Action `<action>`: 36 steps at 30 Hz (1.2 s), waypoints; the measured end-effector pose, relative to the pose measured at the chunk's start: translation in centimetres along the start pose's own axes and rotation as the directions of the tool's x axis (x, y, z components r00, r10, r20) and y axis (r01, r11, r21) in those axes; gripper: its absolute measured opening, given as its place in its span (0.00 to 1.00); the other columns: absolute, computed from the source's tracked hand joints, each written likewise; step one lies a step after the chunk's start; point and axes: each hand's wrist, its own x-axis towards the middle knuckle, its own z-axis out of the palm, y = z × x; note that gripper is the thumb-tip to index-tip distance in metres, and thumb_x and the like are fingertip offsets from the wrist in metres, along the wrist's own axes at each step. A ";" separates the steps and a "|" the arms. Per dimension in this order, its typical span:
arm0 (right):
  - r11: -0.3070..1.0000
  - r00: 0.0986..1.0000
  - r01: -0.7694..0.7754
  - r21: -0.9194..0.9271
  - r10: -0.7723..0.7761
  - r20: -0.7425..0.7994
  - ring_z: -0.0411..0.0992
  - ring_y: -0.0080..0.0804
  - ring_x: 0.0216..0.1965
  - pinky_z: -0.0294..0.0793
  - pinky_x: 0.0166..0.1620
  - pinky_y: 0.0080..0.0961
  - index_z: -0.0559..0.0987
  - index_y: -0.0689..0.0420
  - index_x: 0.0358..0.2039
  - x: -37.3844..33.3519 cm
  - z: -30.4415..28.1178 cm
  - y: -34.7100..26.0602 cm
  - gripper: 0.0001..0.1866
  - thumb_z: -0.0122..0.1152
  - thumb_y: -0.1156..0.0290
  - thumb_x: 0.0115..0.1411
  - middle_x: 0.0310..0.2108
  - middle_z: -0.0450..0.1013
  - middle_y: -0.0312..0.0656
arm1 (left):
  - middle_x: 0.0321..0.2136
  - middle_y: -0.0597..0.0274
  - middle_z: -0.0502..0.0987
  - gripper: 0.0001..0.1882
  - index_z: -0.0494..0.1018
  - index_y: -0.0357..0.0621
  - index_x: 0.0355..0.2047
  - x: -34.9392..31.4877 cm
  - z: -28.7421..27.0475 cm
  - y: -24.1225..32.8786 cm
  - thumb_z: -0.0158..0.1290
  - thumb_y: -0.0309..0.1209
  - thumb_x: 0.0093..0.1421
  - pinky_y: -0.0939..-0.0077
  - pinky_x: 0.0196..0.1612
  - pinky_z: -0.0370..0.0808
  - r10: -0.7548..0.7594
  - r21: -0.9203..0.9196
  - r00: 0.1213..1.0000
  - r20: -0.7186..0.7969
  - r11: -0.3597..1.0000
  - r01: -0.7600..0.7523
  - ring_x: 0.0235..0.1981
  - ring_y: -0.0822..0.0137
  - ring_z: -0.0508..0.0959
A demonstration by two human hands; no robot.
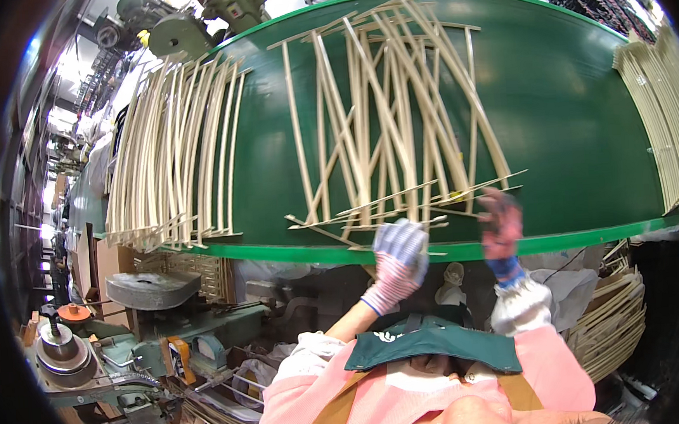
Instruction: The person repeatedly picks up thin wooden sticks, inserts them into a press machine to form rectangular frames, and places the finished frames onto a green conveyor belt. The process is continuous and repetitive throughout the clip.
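Long, thin cream-coloured strips (361, 117) lie in a loose, crossing pile on the green tabletop (568, 143). Short crosspieces show at the far and near ends of several of them. My left hand (400, 256), in a striped knit glove, is curled over the pile's near ends at the table's front edge and seems closed around a strip; the fingertips are hidden. My right hand (502, 221), in a stained red and blue glove, hovers by the pile's near right corner. Motion smears its fingers, so their grip cannot be made out.
A second row of strips (172, 144) lies at the table's left. Stacked cream lengths (664, 114) stand at its right end. Green machines (181, 35) are beyond the far left edge; a machine with a round metal head (62, 357) is at lower left. Bundled strips (611, 327) sit below right.
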 end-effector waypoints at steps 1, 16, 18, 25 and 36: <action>0.884 0.966 0.085 -0.460 0.040 0.254 0.59 0.38 0.59 0.59 0.58 0.36 0.66 0.54 0.54 0.4 4.9 0.8 0.24 0.49 0.62 0.57 0.58 0.61 0.44 | 0.49 0.54 0.69 0.26 0.68 0.44 0.48 -1.9 -2.5 -2.3 0.56 0.29 0.45 0.52 0.58 0.55 -0.088 0.072 0.994 -0.069 0.993 0.093 0.54 0.52 0.66; 0.005 0.640 0.619 -0.785 0.575 0.509 0.75 0.38 0.33 0.74 0.37 0.30 0.72 0.53 0.33 6.2 20.9 6.5 0.22 0.69 0.61 0.36 0.27 0.75 0.40 | 0.55 0.52 0.63 0.41 0.57 0.46 0.59 -15.7 -9.3 -19.5 0.58 0.43 0.45 0.55 0.60 0.53 -0.562 0.185 0.826 -0.032 0.809 0.558 0.58 0.52 0.61; 0.060 0.690 0.507 -0.860 0.570 0.447 0.75 0.37 0.31 0.74 0.35 0.32 0.74 0.51 0.30 6.7 21.2 5.2 0.16 0.65 0.63 0.39 0.26 0.75 0.38 | 0.54 0.53 0.65 0.40 0.58 0.44 0.58 -15.0 -8.9 -20.0 0.59 0.44 0.47 0.57 0.60 0.55 -0.564 0.143 0.825 -0.040 0.814 0.563 0.57 0.54 0.63; 0.388 0.667 0.689 -0.613 -0.007 0.745 0.74 0.42 0.26 0.73 0.30 0.31 0.74 0.54 0.32 9.4 24.2 -5.1 0.14 0.65 0.67 0.45 0.23 0.74 0.43 | 0.50 0.45 0.68 0.37 0.61 0.37 0.53 -14.1 -7.1 -20.9 0.62 0.42 0.47 0.61 0.55 0.64 -0.774 -0.264 0.625 -0.099 0.626 0.734 0.52 0.50 0.68; -0.062 0.549 0.834 -0.548 0.188 0.814 0.71 0.44 0.30 0.72 0.35 0.34 0.73 0.53 0.31 17.5 27.4 -15.6 0.22 0.68 0.57 0.35 0.23 0.69 0.44 | 0.46 0.46 0.71 0.28 0.69 0.35 0.44 -10.3 -6.1 -25.9 0.61 0.41 0.49 0.66 0.49 0.68 -0.939 -0.517 0.335 0.073 0.252 0.818 0.42 0.59 0.74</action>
